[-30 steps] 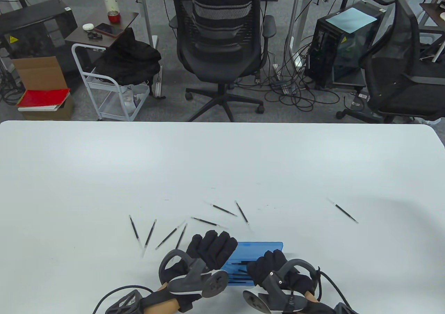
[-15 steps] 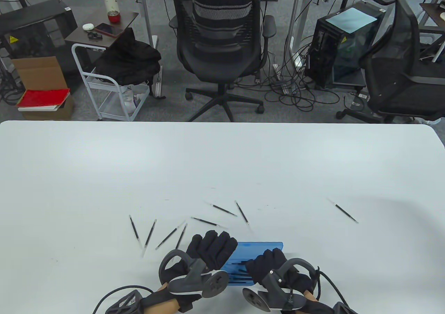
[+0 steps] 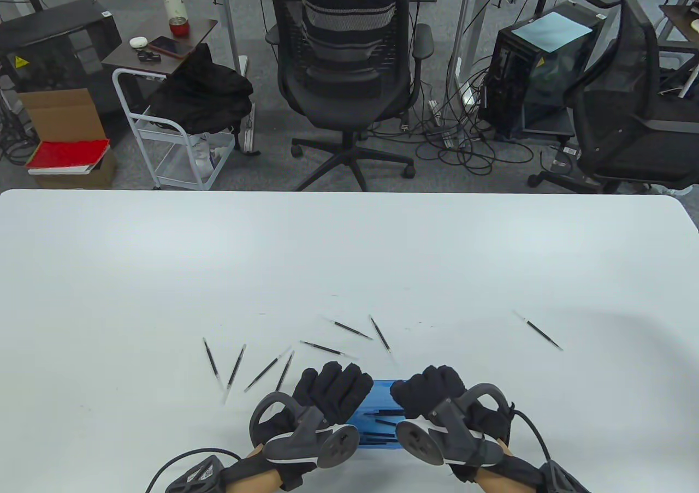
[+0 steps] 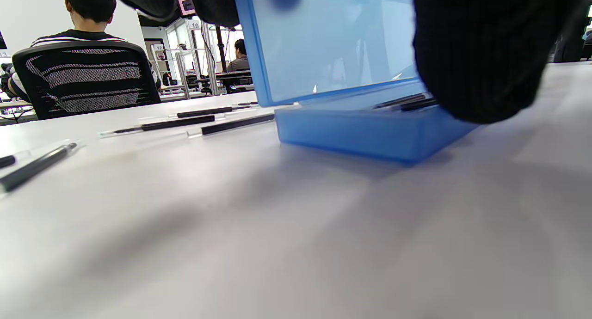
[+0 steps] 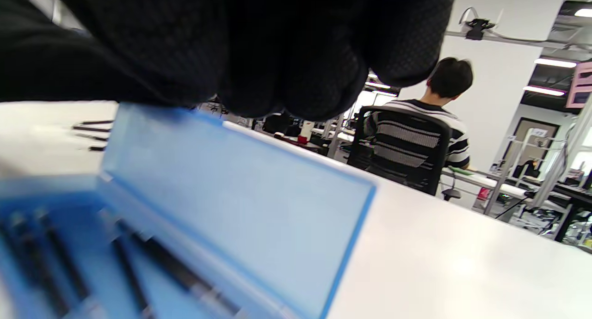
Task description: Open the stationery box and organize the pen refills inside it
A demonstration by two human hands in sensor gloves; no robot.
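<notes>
1. Stationery box (image 3: 377,414), blue, sits open on the table (image 3: 349,263) near its front edge; refills (image 3: 382,422) lie inside.
2. Left hand (image 3: 330,392) and right hand (image 3: 431,389) both curl over its raised lid (image 4: 333,41); eight loose refills (image 3: 284,370) lie beyond.

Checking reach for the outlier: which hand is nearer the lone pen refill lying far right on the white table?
Right. The right hand rests on the blue plastic stationery box's lid, below-left of the lone pen refill. The left hand sits further left, across the box.
</notes>
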